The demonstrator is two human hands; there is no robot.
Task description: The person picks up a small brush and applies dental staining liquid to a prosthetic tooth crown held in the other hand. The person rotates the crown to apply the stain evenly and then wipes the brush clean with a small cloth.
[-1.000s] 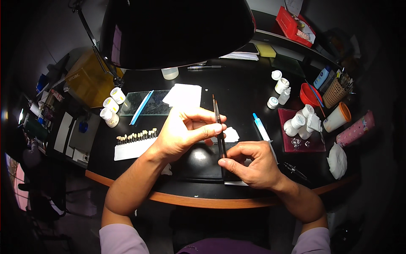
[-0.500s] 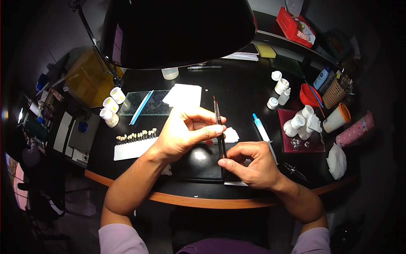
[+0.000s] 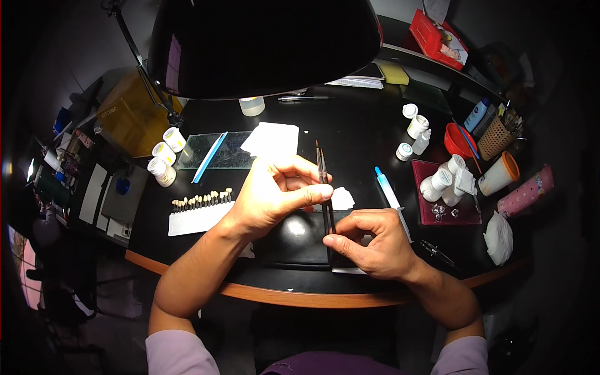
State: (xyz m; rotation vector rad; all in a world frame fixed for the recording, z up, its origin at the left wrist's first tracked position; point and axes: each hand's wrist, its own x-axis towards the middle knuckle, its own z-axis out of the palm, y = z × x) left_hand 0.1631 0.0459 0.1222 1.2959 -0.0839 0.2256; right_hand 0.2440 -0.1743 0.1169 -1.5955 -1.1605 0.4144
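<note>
In front of me, two slim dark brushes stand upright side by side, their fine reddish-brown tips pointing up and away. My left hand pinches them around the middle between thumb and fingers. Lower down, the thumb and curled fingers of my right hand close on their handle ends. A shade guide with a row of tooth-coloured tabs on a white holder lies left of my left forearm. Behind the hands is a crumpled white tissue. Right of it lies a syringe-like tube with a blue tip.
A black lamp hood overhangs the far side. Left stand white jars and a glass slab partly under white paper. Right are a dark red tray with white bottles, a red bowl and an orange-rimmed cup.
</note>
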